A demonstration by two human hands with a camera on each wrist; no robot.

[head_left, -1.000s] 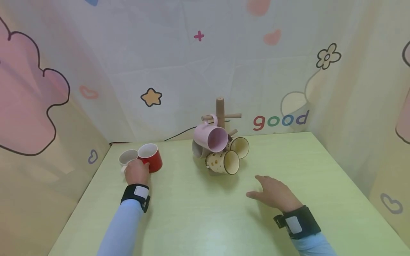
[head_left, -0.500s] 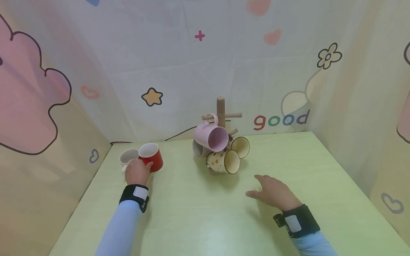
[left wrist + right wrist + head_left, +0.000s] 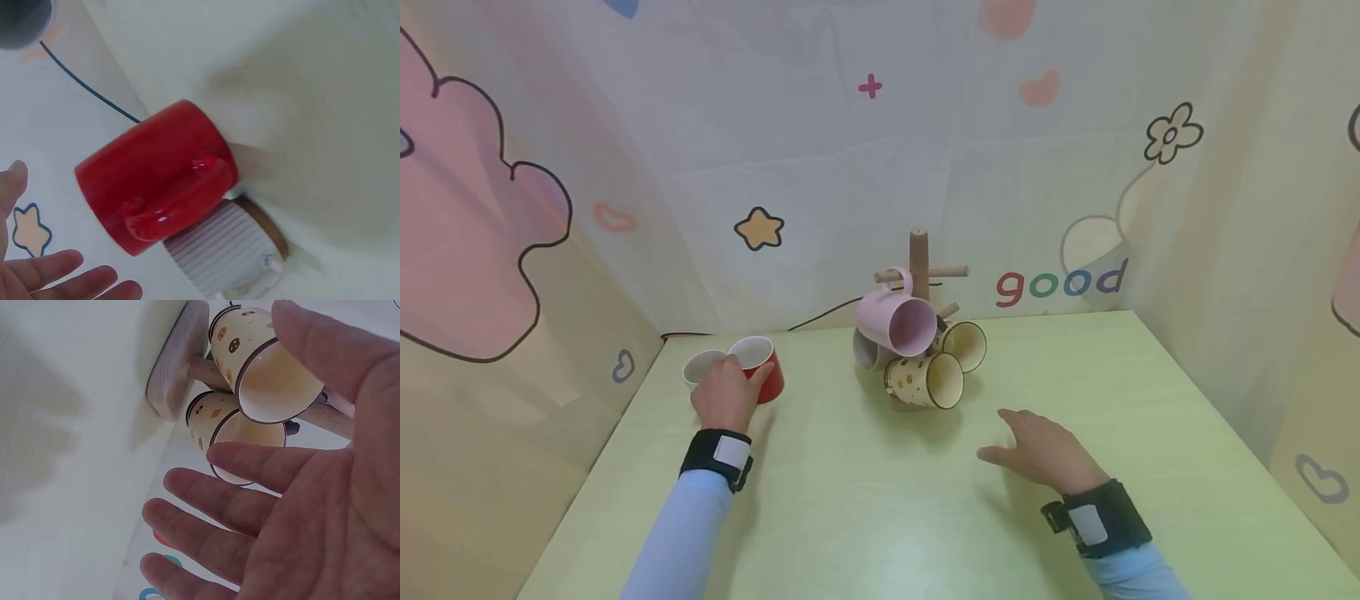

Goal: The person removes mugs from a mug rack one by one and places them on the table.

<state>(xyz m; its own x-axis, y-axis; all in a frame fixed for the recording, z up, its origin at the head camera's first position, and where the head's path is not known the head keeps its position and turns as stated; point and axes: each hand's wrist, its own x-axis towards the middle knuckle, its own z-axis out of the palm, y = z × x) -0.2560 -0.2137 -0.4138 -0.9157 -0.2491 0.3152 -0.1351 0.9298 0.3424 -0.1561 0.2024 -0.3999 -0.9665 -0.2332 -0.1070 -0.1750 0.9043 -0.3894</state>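
Note:
My left hand (image 3: 727, 396) is over the near side of a red mug (image 3: 772, 386) with a white inside. Seen from the left wrist, its thumb and fingers are spread apart from the mug, whose handle (image 3: 178, 206) faces the camera. A white mug (image 3: 700, 365) stands against the red one on the left; the left wrist view shows its ribbed side (image 3: 219, 250). My right hand (image 3: 1047, 454) is held above the table with fingers extended and palm bare. Closest to it are two cream patterned mugs (image 3: 237, 347) on a wooden mug rack (image 3: 919, 250).
A pink mug (image 3: 887, 319) hangs by its handle from an upper peg of the rack. Behind it, a greyish-white mug (image 3: 867, 352) is partly hidden. The pale green table (image 3: 850, 517) meets a printed curtain (image 3: 820, 183) at the back and sides.
My left hand has risen slightly from low beside the red mug's handle, and its thumb now spreads farther across the mug. The right hand stays nearly still.

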